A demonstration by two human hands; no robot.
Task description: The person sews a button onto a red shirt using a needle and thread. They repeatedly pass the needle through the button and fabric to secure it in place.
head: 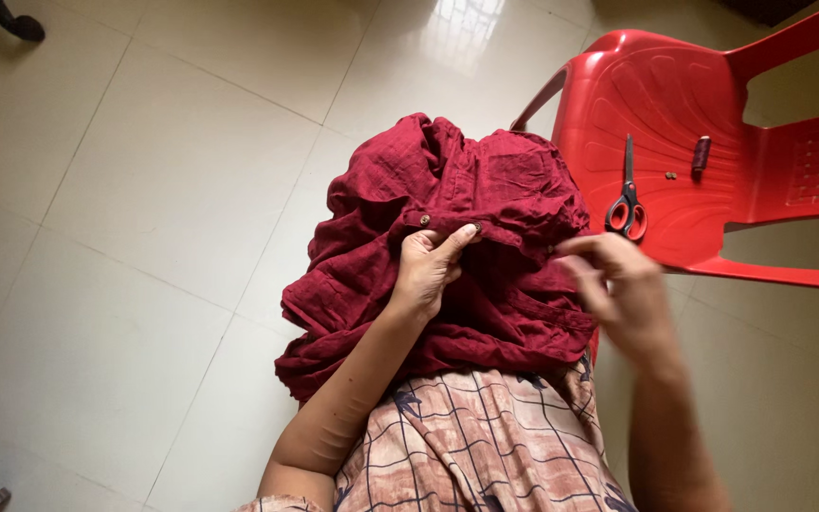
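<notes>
Head camera looks down at a dark red shirt [447, 237] heaped on the lap. Left hand [428, 270] pinches its button edge, thumb pressed on top just beside a small button [424, 220]. Right hand [623, 284] is blurred, fingertips drawn together at the cloth's right edge. Beyond those fingers, scissors [627, 204] and a thread spool [700, 155] lie on a red chair [789, 171].
</notes>
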